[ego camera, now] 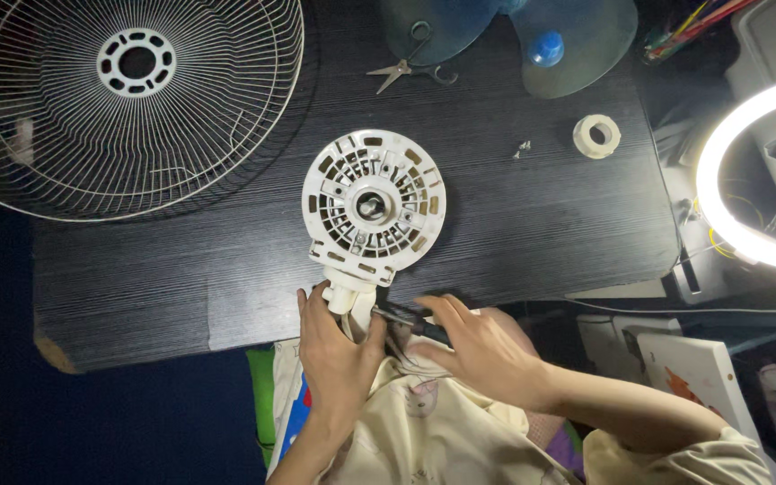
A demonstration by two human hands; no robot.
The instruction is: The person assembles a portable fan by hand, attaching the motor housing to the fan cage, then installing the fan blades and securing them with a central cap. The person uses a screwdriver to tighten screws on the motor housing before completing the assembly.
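A bare stretch of dark table lies open to the right of the white fan motor housing. A wire fan guard fills the far left. Scissors, blue fan blades and a tape roll crowd the far edge.

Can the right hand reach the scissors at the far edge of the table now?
Probably not at once. The right hand holds a dark tool at the fan motor's neck, so it is occupied. The scissors lie far beyond the white fan motor, though the table between looks free.
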